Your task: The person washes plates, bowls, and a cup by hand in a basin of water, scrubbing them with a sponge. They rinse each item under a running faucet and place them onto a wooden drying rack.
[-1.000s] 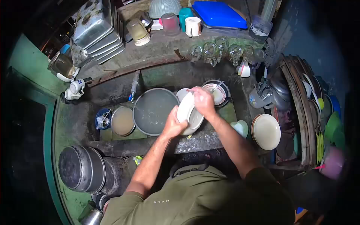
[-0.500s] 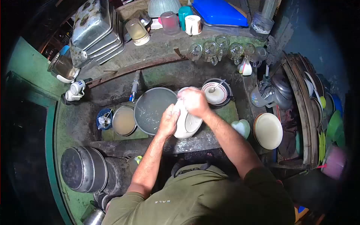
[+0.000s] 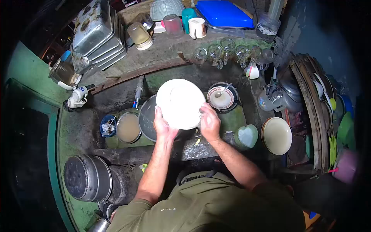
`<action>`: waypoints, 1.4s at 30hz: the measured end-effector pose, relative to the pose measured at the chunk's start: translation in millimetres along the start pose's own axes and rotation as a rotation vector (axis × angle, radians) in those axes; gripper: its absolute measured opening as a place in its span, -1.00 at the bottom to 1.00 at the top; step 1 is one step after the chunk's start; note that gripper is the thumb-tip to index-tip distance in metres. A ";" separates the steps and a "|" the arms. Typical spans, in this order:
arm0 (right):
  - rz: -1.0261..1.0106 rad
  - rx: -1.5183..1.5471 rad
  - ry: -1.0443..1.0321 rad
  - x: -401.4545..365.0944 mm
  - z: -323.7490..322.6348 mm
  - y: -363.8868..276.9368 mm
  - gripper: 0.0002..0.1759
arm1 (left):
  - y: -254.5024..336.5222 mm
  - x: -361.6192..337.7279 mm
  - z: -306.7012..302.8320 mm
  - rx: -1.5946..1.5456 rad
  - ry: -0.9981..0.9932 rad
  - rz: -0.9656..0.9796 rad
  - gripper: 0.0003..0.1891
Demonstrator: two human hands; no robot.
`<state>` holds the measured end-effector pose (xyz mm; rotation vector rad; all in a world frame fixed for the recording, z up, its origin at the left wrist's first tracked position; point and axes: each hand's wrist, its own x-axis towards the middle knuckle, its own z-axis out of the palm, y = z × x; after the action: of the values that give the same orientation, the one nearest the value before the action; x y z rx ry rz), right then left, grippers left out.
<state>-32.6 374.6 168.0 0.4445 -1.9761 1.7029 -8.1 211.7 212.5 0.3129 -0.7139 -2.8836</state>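
Observation:
A white plate (image 3: 181, 104) is held up over the sink area, its broad round face turned toward me. My left hand (image 3: 163, 127) grips its lower left edge, thumb along the rim. At the lower right edge, my right hand (image 3: 210, 123) has its fingers closed on the rim. Behind the plate, a large grey basin (image 3: 147, 118) is partly hidden. To the right of the plate stands a patterned bowl (image 3: 221, 101) with a spoon (image 3: 223, 90) in it.
A pot of cloudy water (image 3: 128, 127) and a small blue container (image 3: 108, 126) stand left. On the right are a green heart-shaped container (image 3: 247, 136) and stacked plates (image 3: 277, 136). Glass mugs (image 3: 215, 52) line the ledge; a large metal pot (image 3: 87, 177) sits lower left.
The plate has risen and turned from a steep tilt to face me. My right hand has moved from its upper part down to its lower right edge.

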 end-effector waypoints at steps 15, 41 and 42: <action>1.300 0.967 0.238 44.0 -53.2 66.1 -0.79 | -52.6 -55.2 9.7 0.846 -0.365 0.224 -0.69; 1.167 -1.191 0.047 -54.2 -424.6 29.0 -0.52 | -290.0 175.4 -71.5 1.716 -0.337 0.053 -0.77; 1.011 -1.322 0.065 -80.6 -435.7 56.5 -0.53 | -293.7 199.1 -81.0 1.773 -0.258 -0.052 -0.75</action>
<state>69.6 806.8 120.6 -1.1847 -2.8860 0.3441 -210.3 393.2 -29.7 0.0725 -2.9790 -1.4266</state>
